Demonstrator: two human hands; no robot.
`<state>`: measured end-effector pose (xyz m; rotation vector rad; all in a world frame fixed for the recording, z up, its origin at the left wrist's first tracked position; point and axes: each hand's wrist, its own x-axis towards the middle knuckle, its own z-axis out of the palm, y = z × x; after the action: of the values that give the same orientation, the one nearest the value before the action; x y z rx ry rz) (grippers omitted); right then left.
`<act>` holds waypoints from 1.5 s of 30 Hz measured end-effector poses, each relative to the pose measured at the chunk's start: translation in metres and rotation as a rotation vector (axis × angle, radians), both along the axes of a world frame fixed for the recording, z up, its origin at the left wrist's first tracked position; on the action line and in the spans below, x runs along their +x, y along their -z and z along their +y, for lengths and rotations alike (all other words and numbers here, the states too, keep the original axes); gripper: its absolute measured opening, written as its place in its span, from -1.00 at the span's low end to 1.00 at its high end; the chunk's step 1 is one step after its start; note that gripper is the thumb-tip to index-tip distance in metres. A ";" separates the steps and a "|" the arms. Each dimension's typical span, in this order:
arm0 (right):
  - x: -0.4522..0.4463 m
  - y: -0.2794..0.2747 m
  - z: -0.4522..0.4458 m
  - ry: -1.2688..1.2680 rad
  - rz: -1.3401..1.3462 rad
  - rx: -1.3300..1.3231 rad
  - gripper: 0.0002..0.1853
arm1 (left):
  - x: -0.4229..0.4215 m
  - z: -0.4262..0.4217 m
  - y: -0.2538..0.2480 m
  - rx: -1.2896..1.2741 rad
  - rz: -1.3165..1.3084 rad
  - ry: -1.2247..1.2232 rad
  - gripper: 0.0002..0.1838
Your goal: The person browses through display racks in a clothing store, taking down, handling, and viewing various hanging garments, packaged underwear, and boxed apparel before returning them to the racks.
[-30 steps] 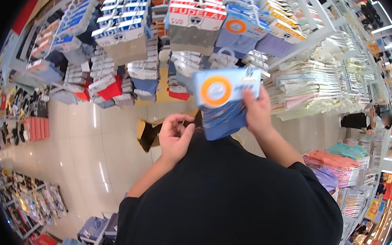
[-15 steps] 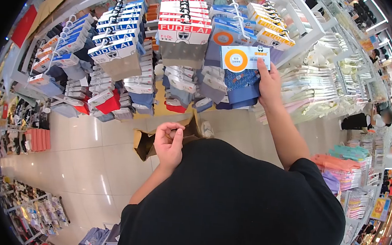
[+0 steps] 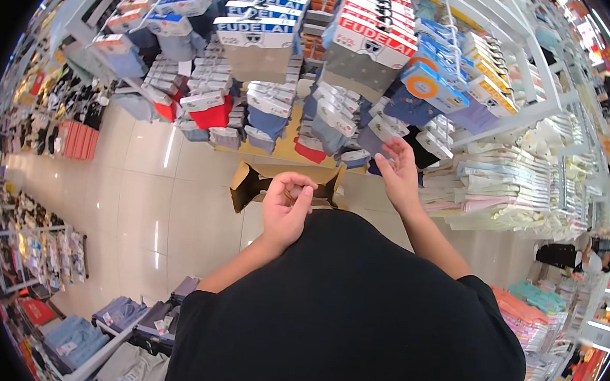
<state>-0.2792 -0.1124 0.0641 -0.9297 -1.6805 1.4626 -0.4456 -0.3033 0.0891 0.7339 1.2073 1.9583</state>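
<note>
My right hand (image 3: pixel 400 176) is open, its fingers apart and slightly bent, just below the hanging garments on the rack. Above it hangs a blue underwear pack (image 3: pixel 436 86) whose card carries an orange ring; my hand is apart from it. Closest to the fingertips are lower rows of grey and dark packs (image 3: pixel 389 129). In front of my body, my left hand (image 3: pixel 287 207) is closed, fingers curled in toward the thumb, with nothing visible in it. Behind that hand an open brown paper bag (image 3: pixel 247 185) stands on the floor.
Rows of carded packs marked FUDELAI, red (image 3: pixel 377 33) and blue (image 3: pixel 261 27), hang on hooks across the rack. Pale folded garments (image 3: pixel 502 179) hang at right. Folded clothes (image 3: pixel 74 337) lie on a stand at lower left. A person (image 3: pixel 589 259) is at far right.
My right hand has let go of the blue pack and lowered toward my body. The pack now hangs on the rack. The view has shifted; my left hand keeps its curled pose.
</note>
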 end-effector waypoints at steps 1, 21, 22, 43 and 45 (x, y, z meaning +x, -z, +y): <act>-0.009 -0.005 -0.002 -0.063 0.038 -0.030 -0.36 | -0.001 -0.004 0.001 0.008 0.000 -0.015 -0.80; -0.242 -0.095 0.045 -0.317 -0.012 0.414 -0.23 | -0.006 -0.086 0.001 -0.044 -0.009 -0.572 -0.83; -0.245 -0.097 0.040 -0.311 0.033 0.392 -0.32 | -0.006 -0.086 0.002 -0.040 -0.010 -0.579 -0.83; -0.174 -0.125 -0.053 -1.000 0.117 -0.458 -0.68 | -0.020 -0.072 0.002 0.194 -0.116 -0.293 -0.05; -0.170 -0.128 -0.050 -1.211 0.158 -0.215 -0.75 | -0.025 -0.071 0.008 0.150 -0.091 -0.313 -0.15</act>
<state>-0.4495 -0.1619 0.1925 0.2616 -2.0698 2.4018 -0.4709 -0.3739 0.0806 0.5466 1.1859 2.3336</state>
